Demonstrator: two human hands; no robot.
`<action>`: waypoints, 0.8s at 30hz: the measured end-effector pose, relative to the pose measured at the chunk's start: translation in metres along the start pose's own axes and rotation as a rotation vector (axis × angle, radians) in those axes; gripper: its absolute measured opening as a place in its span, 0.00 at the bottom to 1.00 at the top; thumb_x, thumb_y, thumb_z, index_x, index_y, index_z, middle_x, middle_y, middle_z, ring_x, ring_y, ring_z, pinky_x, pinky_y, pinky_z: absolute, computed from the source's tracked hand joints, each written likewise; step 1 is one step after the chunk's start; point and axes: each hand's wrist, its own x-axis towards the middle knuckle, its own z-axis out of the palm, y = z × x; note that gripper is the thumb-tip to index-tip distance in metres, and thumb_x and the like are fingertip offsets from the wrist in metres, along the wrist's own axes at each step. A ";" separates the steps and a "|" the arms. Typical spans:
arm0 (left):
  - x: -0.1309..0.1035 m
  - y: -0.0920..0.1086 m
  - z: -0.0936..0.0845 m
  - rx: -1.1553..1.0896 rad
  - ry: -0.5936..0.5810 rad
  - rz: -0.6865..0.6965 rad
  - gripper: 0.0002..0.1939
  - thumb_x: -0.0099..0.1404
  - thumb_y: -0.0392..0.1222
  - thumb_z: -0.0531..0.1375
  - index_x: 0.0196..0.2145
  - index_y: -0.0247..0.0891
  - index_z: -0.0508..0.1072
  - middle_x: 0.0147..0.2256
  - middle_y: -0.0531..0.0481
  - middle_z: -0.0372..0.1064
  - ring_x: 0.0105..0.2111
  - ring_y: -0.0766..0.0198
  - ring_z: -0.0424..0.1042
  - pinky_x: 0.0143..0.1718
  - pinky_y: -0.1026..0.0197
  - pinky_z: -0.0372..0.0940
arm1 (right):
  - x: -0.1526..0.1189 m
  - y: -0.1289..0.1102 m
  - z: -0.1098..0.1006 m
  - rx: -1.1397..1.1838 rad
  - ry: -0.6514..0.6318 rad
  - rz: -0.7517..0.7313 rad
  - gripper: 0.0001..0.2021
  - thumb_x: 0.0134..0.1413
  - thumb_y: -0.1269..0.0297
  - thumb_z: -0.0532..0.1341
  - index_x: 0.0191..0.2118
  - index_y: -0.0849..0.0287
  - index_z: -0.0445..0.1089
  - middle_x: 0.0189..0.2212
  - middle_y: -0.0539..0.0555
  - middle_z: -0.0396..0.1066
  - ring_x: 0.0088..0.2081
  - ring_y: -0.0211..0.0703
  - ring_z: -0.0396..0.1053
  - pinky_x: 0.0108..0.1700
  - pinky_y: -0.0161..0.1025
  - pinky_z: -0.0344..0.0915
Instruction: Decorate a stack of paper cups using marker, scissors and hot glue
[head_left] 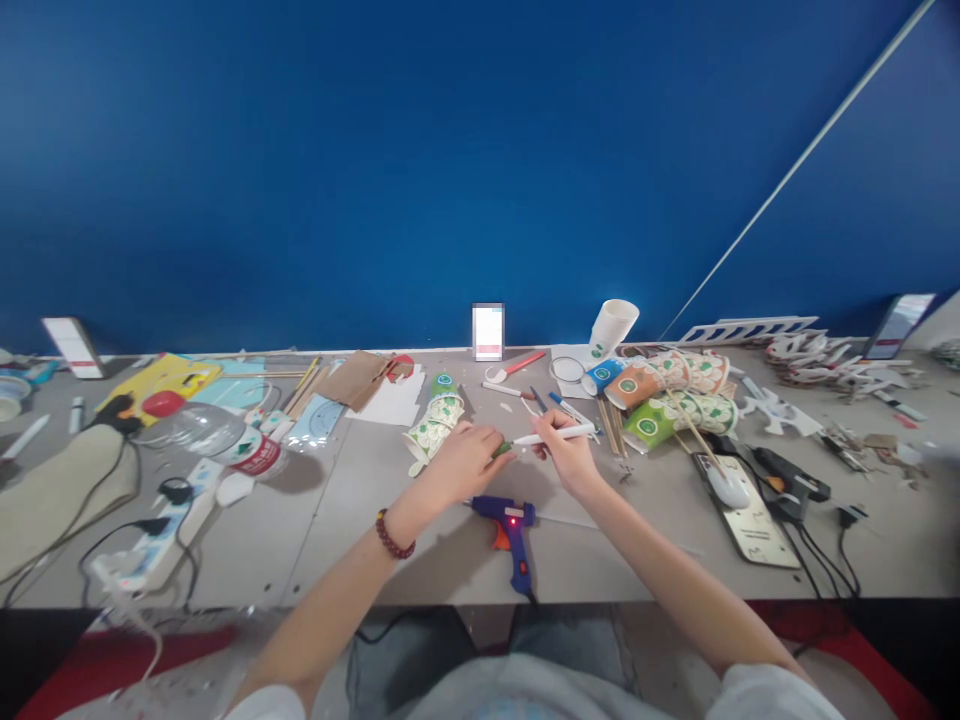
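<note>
My right hand [566, 452] is closed around a white marker pen [576, 431], whose tip points left. Just beyond that tip, my left hand [469, 455] pinches a small green piece [503, 449] between its fingers; I cannot make out what it is. The marker tip is at or very near the green piece. Behind my left hand lies a stack of cut green-and-white paper cups [439, 415], partly hidden by the hand. Below both hands a blue hot glue gun [508, 525] with an orange trigger lies on its side, its red light on.
At left are a plastic bottle [217, 435] with a red cap and a power strip [169, 530]. More paper cups [675, 410] lie at right, beside a black glue gun [791, 478] with cables. A phone [488, 332] stands against the blue wall. Brown cardboard [358, 378] lies behind.
</note>
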 end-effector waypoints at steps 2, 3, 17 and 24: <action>-0.001 0.000 0.001 0.005 0.001 0.001 0.20 0.72 0.51 0.43 0.34 0.37 0.68 0.32 0.48 0.68 0.33 0.60 0.68 0.40 0.55 0.58 | -0.002 0.002 -0.001 -0.007 -0.002 -0.003 0.22 0.39 0.48 0.68 0.18 0.57 0.59 0.12 0.45 0.62 0.15 0.31 0.58 0.18 0.30 0.53; -0.002 0.001 0.001 0.004 -0.002 0.001 0.21 0.72 0.51 0.43 0.34 0.37 0.68 0.32 0.47 0.68 0.33 0.60 0.68 0.40 0.55 0.58 | -0.003 0.003 -0.001 -0.010 -0.001 -0.002 0.22 0.39 0.47 0.68 0.18 0.58 0.59 0.11 0.45 0.62 0.15 0.31 0.58 0.18 0.30 0.53; -0.013 0.034 -0.020 -0.209 -0.172 -0.073 0.17 0.70 0.47 0.47 0.33 0.40 0.72 0.28 0.48 0.72 0.31 0.58 0.71 0.33 0.58 0.59 | -0.031 0.004 0.008 -0.021 -0.065 0.058 0.21 0.38 0.52 0.68 0.17 0.56 0.57 0.09 0.44 0.60 0.12 0.30 0.54 0.15 0.30 0.51; -0.026 0.045 -0.021 -0.387 -0.195 -0.089 0.18 0.70 0.48 0.45 0.33 0.40 0.70 0.28 0.49 0.73 0.28 0.60 0.70 0.29 0.60 0.57 | -0.052 0.001 0.014 -0.033 -0.035 0.024 0.22 0.38 0.50 0.67 0.15 0.56 0.54 0.10 0.43 0.57 0.12 0.30 0.52 0.14 0.30 0.49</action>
